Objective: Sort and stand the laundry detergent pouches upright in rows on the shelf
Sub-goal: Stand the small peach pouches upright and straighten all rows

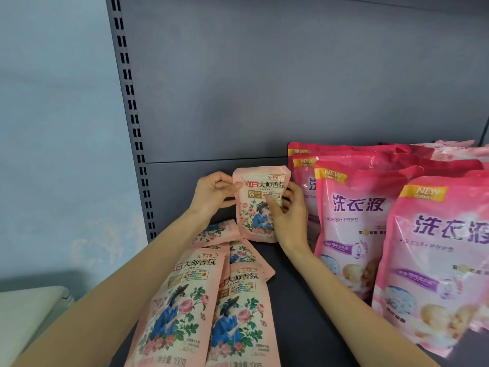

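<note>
1. Back panel [291, 88]: grey sheet metal with one horizontal seam low down. It fills the upper and middle view.
2. Wall [53, 128]: pale blue, left of the shelving.
3. Shelf deck [299, 300]: dark and flat, bearing all the pouches.
4. Large laundry detergent pouches [357, 221]: bright pink, with a yellow "NEW" corner flash and purple lettering. They stand upright one behind another on the right half of the deck. More pink tops show behind them at far right.
5. Small detergent pouches, loose [180, 308]: pale pink, printed with roses and a figure in blue. They lie flat and overlapping at the front left of the deck; the two nearest are face up, side by side.
6. Slotted upright [129, 102]: grey post with paired black slots, at the panel's left edge.
7. White object [26, 313]: lower left corner, off the shelf; kind cannot be told.
8. Small detergent pouch, held [251, 223]: same print, upright and face forward at the rear of the deck, just left of the large pouches. Whether its base bears on the deck cannot be told.
9. Right hand [291, 215]: grips the held pouch's right edge, thumb across the front, fingers behind.
10. Left hand [211, 194]: pinches its upper left edge.
</note>
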{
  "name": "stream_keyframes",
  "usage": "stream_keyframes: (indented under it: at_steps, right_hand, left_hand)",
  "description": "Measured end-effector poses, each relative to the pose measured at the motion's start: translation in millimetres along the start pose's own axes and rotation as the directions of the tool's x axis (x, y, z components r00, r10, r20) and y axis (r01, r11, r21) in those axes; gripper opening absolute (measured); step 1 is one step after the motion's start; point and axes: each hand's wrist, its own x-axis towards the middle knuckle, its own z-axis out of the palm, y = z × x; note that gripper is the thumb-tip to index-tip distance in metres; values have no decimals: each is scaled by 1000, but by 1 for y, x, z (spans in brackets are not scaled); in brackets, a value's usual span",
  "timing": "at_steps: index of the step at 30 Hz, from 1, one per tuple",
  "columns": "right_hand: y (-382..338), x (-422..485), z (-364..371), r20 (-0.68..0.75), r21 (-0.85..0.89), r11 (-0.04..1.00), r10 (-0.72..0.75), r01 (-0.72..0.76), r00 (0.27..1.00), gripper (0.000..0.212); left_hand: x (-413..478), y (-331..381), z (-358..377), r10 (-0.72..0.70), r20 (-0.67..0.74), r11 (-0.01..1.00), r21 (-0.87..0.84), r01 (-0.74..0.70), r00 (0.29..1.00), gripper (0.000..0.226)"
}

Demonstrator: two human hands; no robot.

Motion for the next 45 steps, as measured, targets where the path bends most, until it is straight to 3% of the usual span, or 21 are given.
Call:
stream_keyframes:
  at_steps: [8,13,20,27,31,37,41,45]
  right_hand:
    - [20,-5,11,48,-60,993,105,-102,993,52]
    - [27,0,7,-26,-118,987,105,-108,994,48]
    - [34,0,9,42,-163,975,161,-153,986,47]
    - [35,-2,9,64,-208,966,169,-152,984,62]
    - [31,-5,8,87,-266,957,141,-114,986,71]
    - [8,-10,8,158,-390,921,55,11,986,79]
    - [-12,-21,5,338,-672,712,50,204,940,75]
    - [-27,-30,2,516,-761,505,91,408,852,74]
  left_hand:
    - [13,-6,9,15,-140,1000,15,-13,990,13]
    - [13,-12,18,-21,-106,1000,18,23,994,13]
    - [16,-15,7,-60,-96,995,77,67,994,3]
    - [9,-12,0,-124,30,960,258,112,992,22]
    - [-3,-16,-16,-150,87,891,445,96,985,36]
    - [-31,-8,-49,-18,135,734,675,-78,991,38]
    - [-49,-5,-74,-9,169,570,811,-134,986,47]
    - [-67,-1,-94,17,195,286,939,-191,981,49]
